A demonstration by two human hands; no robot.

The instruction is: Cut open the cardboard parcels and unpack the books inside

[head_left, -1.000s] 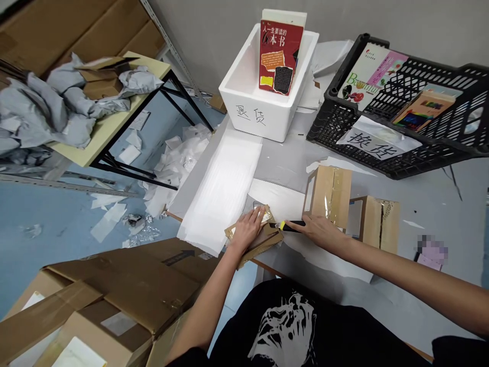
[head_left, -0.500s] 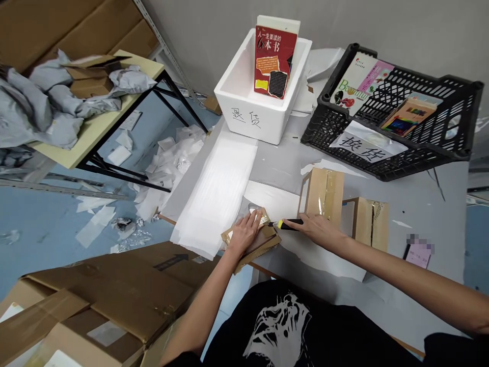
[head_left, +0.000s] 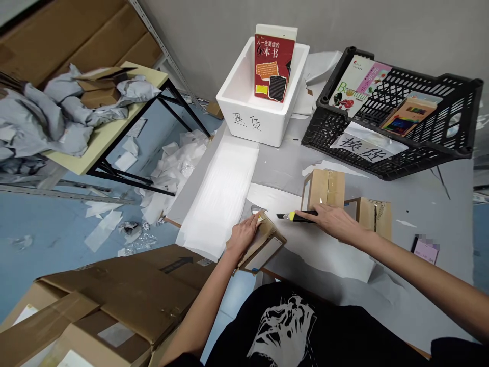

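My left hand (head_left: 241, 237) grips the far edge of a flat cardboard parcel (head_left: 263, 245) and tips it up on its near side at the table's front edge. A white label shows on the parcel's face. My right hand (head_left: 333, 220) is closed around a black and yellow box cutter (head_left: 296, 216), blade pointing left, held just above the table and apart from the parcel. Two small taped cardboard boxes (head_left: 325, 188) stand right behind that hand.
A white foam box (head_left: 248, 117) holding a red book (head_left: 273, 67) stands at the back. A black plastic crate (head_left: 385, 153) with books sits back right. White foam sheets (head_left: 220, 191) lie on the grey table. Large cartons (head_left: 110, 300) are at lower left.
My left hand has tilted the parcel up from lying flat. My right hand with the cutter has drawn back to the right, away from the parcel.
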